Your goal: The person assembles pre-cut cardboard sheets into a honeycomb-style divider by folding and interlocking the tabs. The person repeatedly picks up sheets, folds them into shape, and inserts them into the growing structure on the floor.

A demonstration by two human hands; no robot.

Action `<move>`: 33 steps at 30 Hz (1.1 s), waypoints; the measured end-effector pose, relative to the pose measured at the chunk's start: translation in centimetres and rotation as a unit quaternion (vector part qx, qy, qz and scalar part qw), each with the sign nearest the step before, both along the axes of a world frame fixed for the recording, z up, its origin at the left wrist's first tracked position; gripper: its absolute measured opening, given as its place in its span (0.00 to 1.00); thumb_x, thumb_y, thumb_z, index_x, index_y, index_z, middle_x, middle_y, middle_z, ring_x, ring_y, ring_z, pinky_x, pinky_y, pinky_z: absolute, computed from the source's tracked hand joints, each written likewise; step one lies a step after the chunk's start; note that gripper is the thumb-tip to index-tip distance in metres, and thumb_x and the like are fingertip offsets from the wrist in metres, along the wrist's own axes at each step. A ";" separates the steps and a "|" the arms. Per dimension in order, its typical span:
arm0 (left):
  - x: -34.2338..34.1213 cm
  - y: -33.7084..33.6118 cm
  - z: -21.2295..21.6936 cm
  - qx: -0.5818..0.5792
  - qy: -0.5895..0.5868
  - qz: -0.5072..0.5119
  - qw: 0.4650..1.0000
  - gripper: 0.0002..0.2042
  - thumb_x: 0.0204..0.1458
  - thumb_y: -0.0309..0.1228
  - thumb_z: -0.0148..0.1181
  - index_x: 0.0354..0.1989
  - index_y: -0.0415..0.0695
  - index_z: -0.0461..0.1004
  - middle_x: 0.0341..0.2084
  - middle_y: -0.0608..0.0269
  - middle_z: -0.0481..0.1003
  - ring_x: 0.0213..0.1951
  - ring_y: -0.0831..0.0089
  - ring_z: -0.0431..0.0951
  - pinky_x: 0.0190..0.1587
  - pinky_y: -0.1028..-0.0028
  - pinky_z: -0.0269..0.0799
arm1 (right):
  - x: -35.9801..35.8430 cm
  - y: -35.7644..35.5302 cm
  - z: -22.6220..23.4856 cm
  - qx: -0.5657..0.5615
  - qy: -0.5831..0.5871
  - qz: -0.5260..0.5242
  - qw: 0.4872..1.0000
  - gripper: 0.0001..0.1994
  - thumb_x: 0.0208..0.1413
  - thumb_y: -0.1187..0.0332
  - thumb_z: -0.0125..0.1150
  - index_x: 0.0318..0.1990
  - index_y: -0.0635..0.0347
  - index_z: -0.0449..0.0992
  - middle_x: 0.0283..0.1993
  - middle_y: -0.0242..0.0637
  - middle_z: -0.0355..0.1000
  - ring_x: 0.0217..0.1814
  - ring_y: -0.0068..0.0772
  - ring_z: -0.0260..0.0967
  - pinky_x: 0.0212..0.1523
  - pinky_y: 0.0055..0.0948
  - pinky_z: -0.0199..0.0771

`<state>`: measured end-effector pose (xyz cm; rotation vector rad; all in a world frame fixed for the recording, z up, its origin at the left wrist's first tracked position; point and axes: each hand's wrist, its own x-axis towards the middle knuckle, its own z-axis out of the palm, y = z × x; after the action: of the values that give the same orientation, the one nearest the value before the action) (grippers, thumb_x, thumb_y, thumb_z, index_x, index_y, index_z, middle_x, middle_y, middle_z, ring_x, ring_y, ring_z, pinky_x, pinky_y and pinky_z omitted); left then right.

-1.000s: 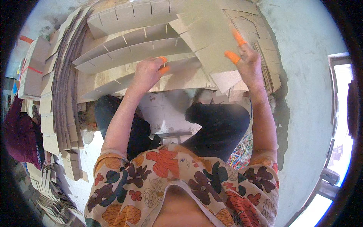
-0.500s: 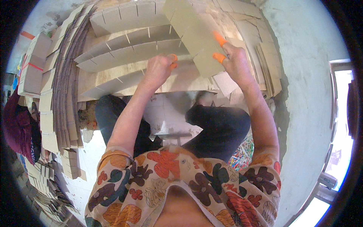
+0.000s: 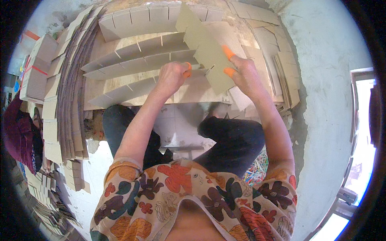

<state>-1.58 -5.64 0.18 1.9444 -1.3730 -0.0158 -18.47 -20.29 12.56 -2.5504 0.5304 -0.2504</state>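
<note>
In my right hand (image 3: 246, 76), a slotted cardboard strip (image 3: 207, 50) slants crosswise over several long strips. Orange covers sit on the thumb and finger that pinch its right edge. My left hand (image 3: 173, 77), closed and also with orange fingertip covers, grips the nearest long cardboard strip (image 3: 116, 94) close to its right end. That strip stands on edge and meets the crosswise strip near one of its slots. Beyond it, two more slotted strips (image 3: 140, 62) stand on edge, their right ends at the crosswise strip. My left fingertips are partly hidden.
A wooden board (image 3: 120, 82) lies under the strips. Tall stacks of slotted cardboard (image 3: 68, 88) line its left, with more cardboard (image 3: 286, 76) at the right by the wall (image 3: 321, 120). A slotted cardboard stack (image 3: 140, 19) stands at the back. A cardboard box (image 3: 38, 82) is far left.
The crosswise strip has swung more on edge and come down against the long strips, its near end lower. My right hand has moved slightly left and down; my left hand still grips.
</note>
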 end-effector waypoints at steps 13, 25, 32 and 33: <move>0.6 -1.4 0.2 0.020 0.019 -0.023 0.999 0.06 0.40 0.29 0.64 0.27 0.45 0.75 0.21 0.54 0.74 0.25 0.56 0.76 0.28 0.63 0.69 | 2.8 -2.9 -2.5 -0.003 0.033 0.080 0.996 0.11 0.45 0.76 0.58 0.38 0.68 0.71 0.33 0.58 0.70 0.38 0.57 0.70 0.40 0.43 0.70; 1.5 -0.8 1.5 0.083 0.040 -0.048 0.995 0.06 0.40 0.30 0.64 0.28 0.45 0.75 0.21 0.54 0.74 0.26 0.58 0.75 0.29 0.64 0.69 | 0.3 -0.4 -5.6 -0.037 -0.007 0.074 0.997 0.07 0.48 0.75 0.52 0.34 0.69 0.70 0.28 0.57 0.70 0.33 0.59 0.69 0.35 0.47 0.68; 1.2 -1.1 1.6 0.077 0.052 -0.071 0.993 0.07 0.40 0.30 0.64 0.27 0.44 0.75 0.22 0.54 0.75 0.26 0.56 0.75 0.30 0.64 0.69 | 1.1 -0.3 -7.5 -0.156 0.150 0.118 0.969 0.08 0.53 0.68 0.55 0.36 0.62 0.71 0.27 0.48 0.72 0.29 0.51 0.71 0.29 0.42 0.70; 1.2 -1.1 1.5 0.076 0.045 -0.071 0.994 0.07 0.40 0.30 0.64 0.27 0.44 0.75 0.22 0.54 0.75 0.26 0.55 0.75 0.30 0.64 0.69 | 0.7 -0.1 -7.0 -0.176 0.123 0.086 0.973 0.10 0.53 0.66 0.55 0.39 0.62 0.71 0.29 0.49 0.72 0.32 0.51 0.71 0.32 0.42 0.71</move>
<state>-0.42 -6.78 1.64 1.9405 -1.4836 -0.2808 -17.73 -20.43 5.55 -2.9768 0.3755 0.0418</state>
